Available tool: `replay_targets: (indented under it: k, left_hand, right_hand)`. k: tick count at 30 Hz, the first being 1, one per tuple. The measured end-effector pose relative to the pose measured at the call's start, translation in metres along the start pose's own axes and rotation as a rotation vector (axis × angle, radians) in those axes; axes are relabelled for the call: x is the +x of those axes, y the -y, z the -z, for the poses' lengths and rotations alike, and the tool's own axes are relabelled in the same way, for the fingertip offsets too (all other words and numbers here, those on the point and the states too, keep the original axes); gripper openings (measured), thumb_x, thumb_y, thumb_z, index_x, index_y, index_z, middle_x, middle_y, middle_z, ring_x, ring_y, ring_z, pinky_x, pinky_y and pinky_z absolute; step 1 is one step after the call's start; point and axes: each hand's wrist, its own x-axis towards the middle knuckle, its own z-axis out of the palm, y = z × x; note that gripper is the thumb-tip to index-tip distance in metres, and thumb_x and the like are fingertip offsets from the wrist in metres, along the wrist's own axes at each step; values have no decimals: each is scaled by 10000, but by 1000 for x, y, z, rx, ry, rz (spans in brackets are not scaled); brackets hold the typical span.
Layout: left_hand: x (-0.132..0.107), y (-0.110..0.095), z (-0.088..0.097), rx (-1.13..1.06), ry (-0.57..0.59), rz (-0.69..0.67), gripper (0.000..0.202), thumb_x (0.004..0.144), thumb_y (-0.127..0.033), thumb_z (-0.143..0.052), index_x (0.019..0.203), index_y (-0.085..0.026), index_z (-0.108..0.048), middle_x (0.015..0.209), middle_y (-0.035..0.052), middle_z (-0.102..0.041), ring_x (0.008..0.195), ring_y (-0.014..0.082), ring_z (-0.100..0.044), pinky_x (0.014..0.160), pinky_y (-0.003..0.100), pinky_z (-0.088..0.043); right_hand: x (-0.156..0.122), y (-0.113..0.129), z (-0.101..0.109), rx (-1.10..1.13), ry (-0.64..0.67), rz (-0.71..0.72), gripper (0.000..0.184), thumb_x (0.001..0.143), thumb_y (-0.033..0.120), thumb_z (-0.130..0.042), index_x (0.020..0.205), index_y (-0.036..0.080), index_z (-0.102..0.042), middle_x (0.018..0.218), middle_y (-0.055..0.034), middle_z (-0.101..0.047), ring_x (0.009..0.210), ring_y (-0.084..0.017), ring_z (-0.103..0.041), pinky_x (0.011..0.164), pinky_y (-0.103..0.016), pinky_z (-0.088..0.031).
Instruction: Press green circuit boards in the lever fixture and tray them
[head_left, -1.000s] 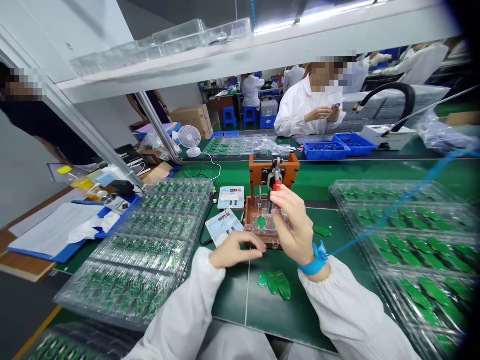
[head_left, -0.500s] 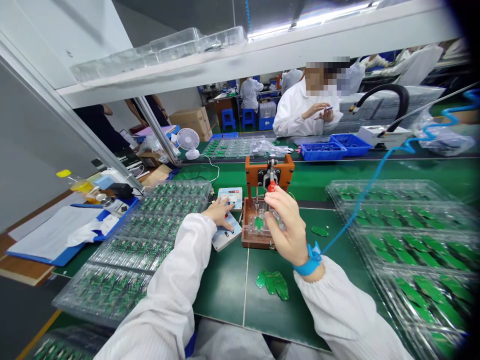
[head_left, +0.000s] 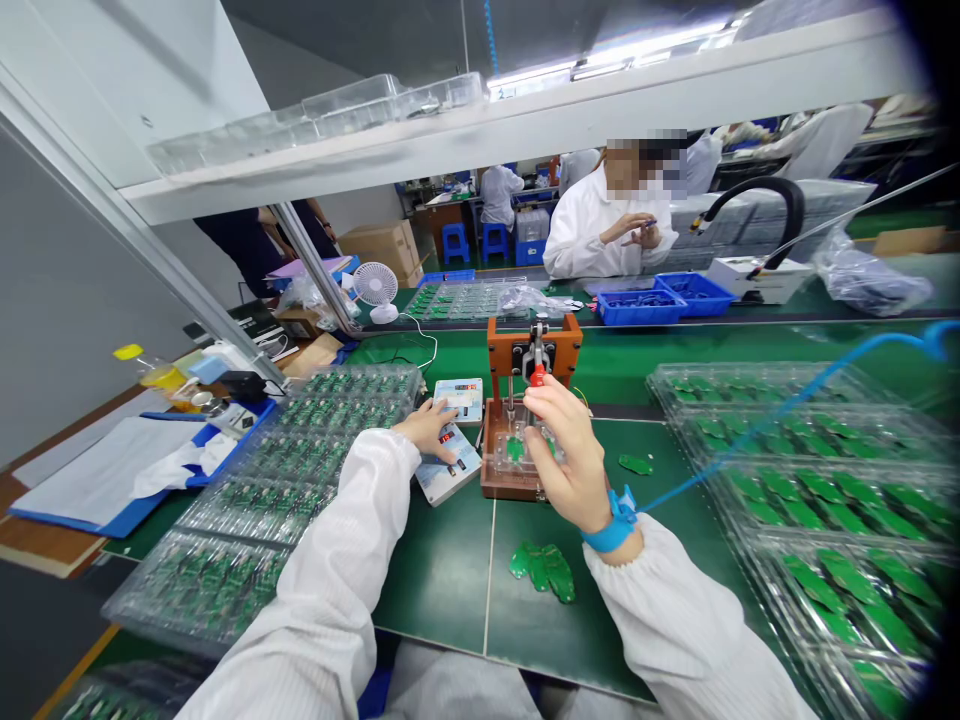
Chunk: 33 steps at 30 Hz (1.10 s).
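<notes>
An orange test jig stands mid-table with a small green circuit board in its clear nest. My right hand, with a blue wrist strap, is closed round the jig's red-tipped lever. My left hand rests with fingers on the two small white meters left of the jig. A few loose green boards lie on the mat in front of me, and one more board lies right of the jig.
Clear trays of green boards are stacked on the left, and more trays spread on the right. A blue coiled cord runs from my wrist strap. A blue clipboard with papers lies far left. A co-worker in white sits across the bench.
My left hand went from the mat before the jig to the white meters and stays there. My right hand has kept hold of the lever.
</notes>
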Motion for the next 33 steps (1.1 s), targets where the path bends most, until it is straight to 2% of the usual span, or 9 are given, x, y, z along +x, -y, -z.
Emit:
replay_targets:
  k: [4, 12, 25, 27, 29, 31, 33]
  left_hand:
    - [0, 4, -2, 17, 51, 9, 1322, 575, -641, -849, 1635, -235, -173, 1714, 146, -3, 1556, 460, 15, 1246, 599, -170]
    - [-2, 4, -3, -16, 58, -2, 1340, 575, -626, -859, 1641, -252, -139, 1711, 145, 28, 1555, 464, 26, 1231, 631, -171]
    - [1, -4, -3, 14, 77, 10, 1392, 491, -632, -910, 1623, -222, -212, 1712, 156, 6, 1553, 469, 40, 1234, 636, -170]
    - [-4, -4, -2, -70, 61, -11, 1351, 513, -608, -905, 1615, -201, -238, 1708, 168, -14, 1552, 474, 1, 1235, 627, -178]
    - [-10, -1, 2, -190, 14, -53, 1263, 600, -584, -865, 1616, -190, -227, 1703, 172, -85, 1555, 445, -104, 1245, 572, -202]
    - [-17, 9, 10, -281, -40, -92, 1142, 714, -564, -795, 1622, -194, -208, 1684, 154, -205, 1533, 388, -254, 1241, 489, -256]
    - [-25, 26, 23, -330, -67, -103, 991, 789, -531, -748, 1601, -199, -287, 1615, 122, -396, 1456, 334, -427, 1196, 404, -345]
  right_hand:
    - [-1, 0, -1, -18, -12, -11, 556, 944, 26, -537, 1436, 285, -527, 1343, -73, -638, 1412, -290, -497, 1127, -535, -500]
    - [-1, 0, 0, -42, -6, -10, 499, 958, 71, -519, 1412, 277, -540, 1328, -85, -652, 1401, -315, -513, 1101, -578, -516]
    - [-3, -1, -3, -15, -38, -7, 528, 940, 51, -559, 1418, 275, -547, 1315, -81, -650, 1374, -300, -534, 1096, -553, -521]
    - [-4, -3, -4, -23, -49, -2, 532, 935, 53, -573, 1415, 280, -555, 1301, -78, -658, 1359, -304, -549, 1081, -552, -532]
    - [-5, -4, -4, -27, -57, 2, 534, 928, 58, -591, 1409, 287, -566, 1287, -77, -666, 1352, -313, -555, 1070, -555, -537]
    - [-6, -5, -4, -26, -63, 2, 530, 919, 62, -610, 1397, 289, -579, 1276, -77, -671, 1352, -319, -557, 1073, -554, -533]
    - [-7, -6, -4, -29, -68, 0, 521, 911, 63, -626, 1384, 278, -593, 1267, -79, -674, 1349, -320, -560, 1090, -548, -519]
